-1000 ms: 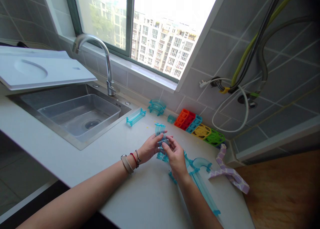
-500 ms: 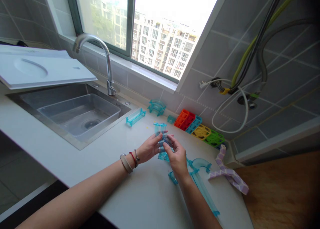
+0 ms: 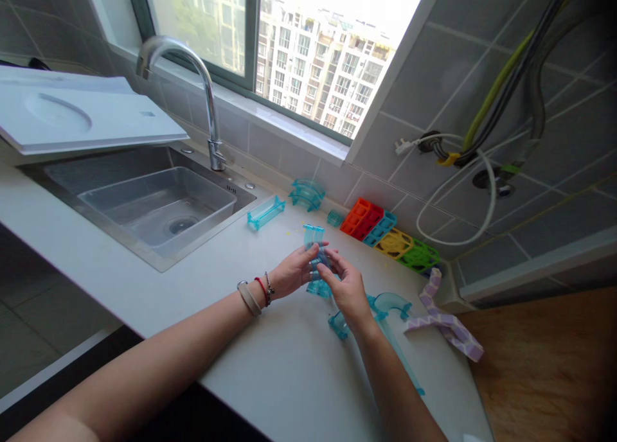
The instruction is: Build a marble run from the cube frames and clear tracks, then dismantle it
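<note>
Between both hands is a translucent blue plastic track piece [image 3: 314, 236], curved, its upper end showing above my fingers. My left hand [image 3: 295, 270] is closed on its left side. My right hand [image 3: 346, 281] pinches it from the right. The fingers hide the middle of the piece. Just below the hands shows another clear blue piece [image 3: 318, 288]; whether it is joined to the held one I cannot tell. By my right wrist lie a short blue piece [image 3: 338, 325] and a curved blue track [image 3: 393, 302], with a long straight track [image 3: 400, 357] running toward the front.
A straight blue piece [image 3: 266, 213], a curved one [image 3: 307, 194] and a small one [image 3: 334, 218] lie near the wall. Red, blue, yellow and green plastic blocks [image 3: 362, 218] stand right of them. A purple patterned strip [image 3: 446, 326] lies at right; a sink [image 3: 164, 262] is left.
The whole view has shifted slightly. Both hands still hold the blue track piece in nearly the same pose, and the pieces on the counter lie as before.
</note>
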Tool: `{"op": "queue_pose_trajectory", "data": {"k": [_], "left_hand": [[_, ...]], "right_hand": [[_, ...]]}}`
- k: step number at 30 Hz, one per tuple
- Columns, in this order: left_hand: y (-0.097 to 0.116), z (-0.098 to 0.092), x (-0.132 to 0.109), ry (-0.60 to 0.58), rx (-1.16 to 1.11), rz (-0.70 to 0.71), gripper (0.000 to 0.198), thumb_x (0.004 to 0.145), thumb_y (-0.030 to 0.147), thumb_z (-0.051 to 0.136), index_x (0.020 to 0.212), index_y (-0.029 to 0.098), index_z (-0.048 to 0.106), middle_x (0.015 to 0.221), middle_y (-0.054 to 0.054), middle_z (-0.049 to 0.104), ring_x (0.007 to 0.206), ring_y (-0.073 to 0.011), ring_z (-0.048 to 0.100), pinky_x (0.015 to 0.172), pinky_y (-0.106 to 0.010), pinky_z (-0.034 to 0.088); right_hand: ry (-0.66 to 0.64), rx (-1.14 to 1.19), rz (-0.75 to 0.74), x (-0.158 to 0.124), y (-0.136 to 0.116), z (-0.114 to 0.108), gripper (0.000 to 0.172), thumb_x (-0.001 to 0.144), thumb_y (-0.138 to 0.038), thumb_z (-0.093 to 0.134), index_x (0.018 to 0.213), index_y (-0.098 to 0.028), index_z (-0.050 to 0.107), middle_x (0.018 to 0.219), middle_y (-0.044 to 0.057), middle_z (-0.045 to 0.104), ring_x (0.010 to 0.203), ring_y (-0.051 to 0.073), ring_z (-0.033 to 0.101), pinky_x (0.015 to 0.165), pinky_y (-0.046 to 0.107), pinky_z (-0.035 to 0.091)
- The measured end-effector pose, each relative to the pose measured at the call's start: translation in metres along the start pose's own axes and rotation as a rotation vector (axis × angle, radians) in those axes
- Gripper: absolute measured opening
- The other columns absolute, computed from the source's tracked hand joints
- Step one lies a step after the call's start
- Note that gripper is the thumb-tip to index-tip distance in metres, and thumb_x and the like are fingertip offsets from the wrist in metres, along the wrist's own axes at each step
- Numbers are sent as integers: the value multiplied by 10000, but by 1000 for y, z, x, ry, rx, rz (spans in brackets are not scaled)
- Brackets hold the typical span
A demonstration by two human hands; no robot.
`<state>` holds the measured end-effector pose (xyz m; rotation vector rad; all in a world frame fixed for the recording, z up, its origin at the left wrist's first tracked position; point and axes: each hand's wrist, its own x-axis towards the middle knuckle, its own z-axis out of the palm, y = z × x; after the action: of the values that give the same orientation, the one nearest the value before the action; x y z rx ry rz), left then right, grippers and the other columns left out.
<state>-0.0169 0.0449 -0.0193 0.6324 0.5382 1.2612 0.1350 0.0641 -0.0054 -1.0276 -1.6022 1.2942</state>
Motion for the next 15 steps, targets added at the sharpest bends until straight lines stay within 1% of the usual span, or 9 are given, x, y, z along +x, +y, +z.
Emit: {"op": "queue_pose_trajectory", "data": {"k": [6,10,15], "left_hand": [[-2,3,1,22,-69,11,435,871,457,704,1208,196,619,1298,-140,644,1124,-251,647,924,-362,509],[-1,4,1,22,-55,3,436,857,422,730,1208,196,604,1278,-138,652,1088,-243,661,908,-359,513],[0,6,0,44,-44,-2,406,835,366,762,1162,184,605,1253,-132,661,1052,-232,672,875,-336,515]], "right_hand": [[-6,35,22,1,3,-2,556,770,-444,792,1243,-171,688,1197,123,726,1095,306,675,987,461,532],[-21,46,21,2,5,-2,571,773,-444,794,1260,-170,677,1222,126,716,1101,299,675,996,456,527],[-21,7,26,1,6,-4,606,752,-442,812,1273,-165,672,1242,130,705,1113,313,670,987,469,533]]}}
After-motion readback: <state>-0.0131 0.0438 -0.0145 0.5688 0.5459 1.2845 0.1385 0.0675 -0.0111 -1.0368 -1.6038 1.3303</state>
